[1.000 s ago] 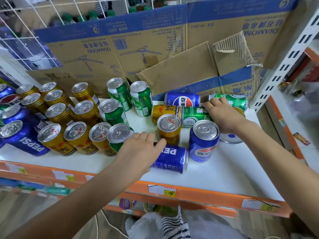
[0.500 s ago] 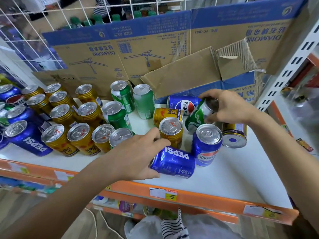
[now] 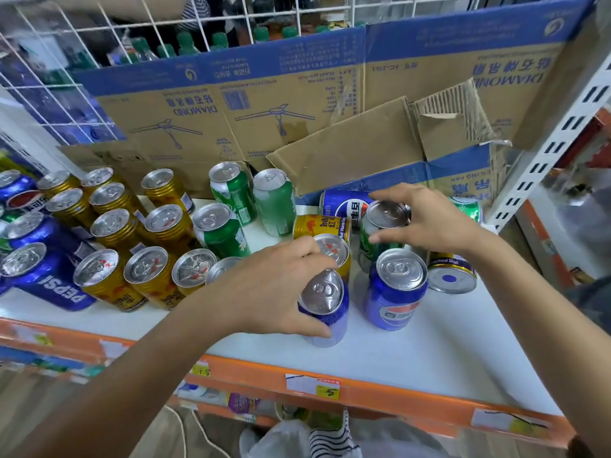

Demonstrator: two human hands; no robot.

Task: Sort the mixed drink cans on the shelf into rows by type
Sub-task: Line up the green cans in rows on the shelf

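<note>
Two cans are held, tops up, on the shelf (image 3: 446, 355): the left hand (image 3: 274, 289) grips a blue can (image 3: 325, 317), the right hand (image 3: 433, 219) a green can (image 3: 372, 242). The green row (image 3: 231, 206) stands further left.

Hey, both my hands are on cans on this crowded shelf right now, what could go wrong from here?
1. Your left hand grips a blue can close beside an upright gold can; moving it could tip that one.
2. Your right hand holds a green can crowded by neighbours, including a second blue can; pulling it out may knock them.
3. A purple-banded can lies sideways on the shelf and may roll if bumped.
</note>
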